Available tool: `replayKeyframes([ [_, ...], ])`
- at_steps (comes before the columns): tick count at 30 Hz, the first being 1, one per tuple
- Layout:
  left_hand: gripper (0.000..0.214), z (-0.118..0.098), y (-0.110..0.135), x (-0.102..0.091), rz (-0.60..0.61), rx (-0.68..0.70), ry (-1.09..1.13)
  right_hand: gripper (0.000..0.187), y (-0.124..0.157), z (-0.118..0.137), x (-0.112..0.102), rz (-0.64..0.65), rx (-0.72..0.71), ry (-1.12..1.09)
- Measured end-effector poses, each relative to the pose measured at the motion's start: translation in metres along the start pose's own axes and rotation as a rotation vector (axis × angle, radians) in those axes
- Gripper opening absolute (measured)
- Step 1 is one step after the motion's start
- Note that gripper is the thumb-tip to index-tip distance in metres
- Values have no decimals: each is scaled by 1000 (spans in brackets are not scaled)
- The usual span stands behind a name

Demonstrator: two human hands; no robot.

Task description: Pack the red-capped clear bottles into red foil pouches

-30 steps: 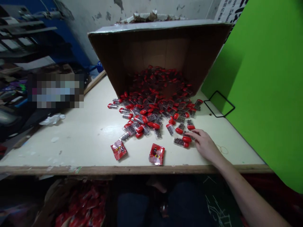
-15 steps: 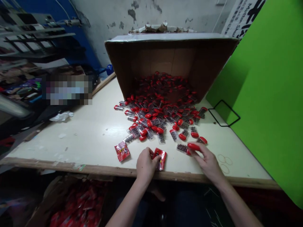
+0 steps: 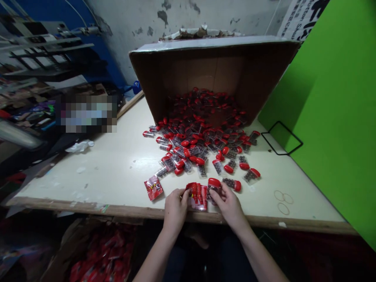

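Observation:
My left hand [image 3: 175, 209] grips the left edge of a red foil sachet [image 3: 197, 196] near the table's front edge. My right hand [image 3: 227, 204] holds a clear capsule-shaped container with a red cap [image 3: 214, 188], dark beads inside, against the sachet's right side. A second red sachet [image 3: 153, 188] lies to the left of my left hand. Just above my hands spreads a heap of similar red-capped containers [image 3: 199, 147], running back into a tipped cardboard box [image 3: 211, 68]. One loose container [image 3: 230, 185] lies right of my right hand.
The cream table [image 3: 96, 184] has a worn wooden front edge. Rubber bands [image 3: 282, 197] and a black wire frame [image 3: 282, 138] lie at the right, against a green board [image 3: 331, 102]. Below the table, a carton holds many red sachets [image 3: 101, 250].
My right hand has moved left from the loose containers and now holds one against the sachet. My left hand stays on the sachet, which has shifted slightly. The view has tilted a little.

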State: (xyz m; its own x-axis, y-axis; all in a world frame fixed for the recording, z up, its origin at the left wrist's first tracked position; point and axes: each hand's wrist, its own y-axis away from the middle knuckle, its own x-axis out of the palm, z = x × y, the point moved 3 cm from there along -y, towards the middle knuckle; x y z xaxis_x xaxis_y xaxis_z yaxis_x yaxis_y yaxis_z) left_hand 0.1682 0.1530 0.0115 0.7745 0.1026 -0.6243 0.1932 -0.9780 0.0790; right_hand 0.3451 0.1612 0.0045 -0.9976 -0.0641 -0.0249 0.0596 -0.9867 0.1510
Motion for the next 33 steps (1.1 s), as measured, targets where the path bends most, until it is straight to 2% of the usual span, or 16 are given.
replayKeyframes([
  [3,31,2,0,-10,-39,-46,132,38,7,-3,-13,-44,32,-17],
  [6,29,1,3,-15,-60,-166,445,42,21,0,-21,-88,11,10],
  [10,25,-5,8,-5,15,-331,865,37,40,9,-15,-55,0,-36],
  [13,22,-3,6,1,-51,-402,1033,33,47,14,-7,-11,10,-91],
  [16,30,1,2,3,-148,-464,1130,31,47,13,-2,1,36,-122],
  [18,32,1,1,3,-160,-492,1181,34,47,12,0,-6,64,-140],
  [21,29,-8,4,3,-134,-528,1276,36,50,13,5,11,77,-124],
  [27,22,-34,13,7,-74,-603,1412,27,62,20,24,110,-7,45],
  [33,16,-45,20,8,9,-614,1450,25,59,15,23,-35,12,53],
])
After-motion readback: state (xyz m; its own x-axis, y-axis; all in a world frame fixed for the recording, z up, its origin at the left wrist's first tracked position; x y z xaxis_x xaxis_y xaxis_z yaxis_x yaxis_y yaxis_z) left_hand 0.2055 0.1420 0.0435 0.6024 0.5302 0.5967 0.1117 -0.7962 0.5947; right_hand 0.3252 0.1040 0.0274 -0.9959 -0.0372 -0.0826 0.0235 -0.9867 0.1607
